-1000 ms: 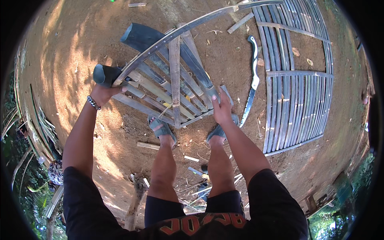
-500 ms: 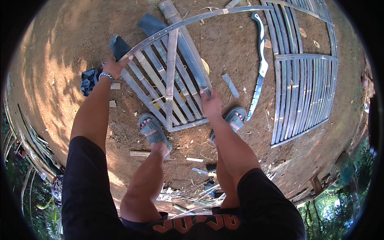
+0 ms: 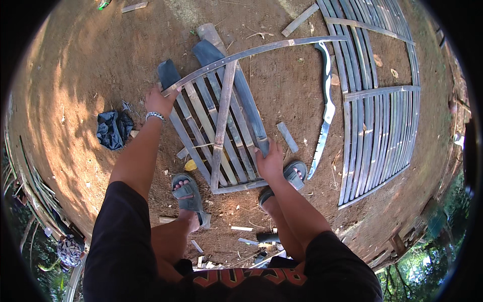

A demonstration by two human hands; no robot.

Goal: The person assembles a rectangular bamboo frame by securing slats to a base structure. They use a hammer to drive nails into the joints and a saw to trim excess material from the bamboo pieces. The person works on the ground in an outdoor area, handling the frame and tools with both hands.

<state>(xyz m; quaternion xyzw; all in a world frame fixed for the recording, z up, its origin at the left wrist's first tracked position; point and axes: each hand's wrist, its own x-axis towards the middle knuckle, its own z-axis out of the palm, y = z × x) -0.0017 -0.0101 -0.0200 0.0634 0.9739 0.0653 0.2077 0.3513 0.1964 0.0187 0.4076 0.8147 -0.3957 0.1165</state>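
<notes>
Between my feet is a slatted bamboo panel, with a diagonal bamboo strip crossing its slats. My left hand grips the panel's far left corner, thumb over the edge, beside a dark end piece. On the near right my right hand is closed around the lower end of a wide outer bamboo piece; its fingertips are partly hidden. A long bamboo strip runs across the panel's far end and reaches out to the right.
Right of the panel lies a pruning saw with its toothed blade toward me. Farther right is a larger slatted bamboo panel. A black plastic bag lies on the left. Bamboo offcuts and a yellow leaf lie on the dirt.
The panel's left side has shifted right with my left hand, farther from the black bag. A yellow leaf now shows beside its left edge. The whole view has tilted farther out.
</notes>
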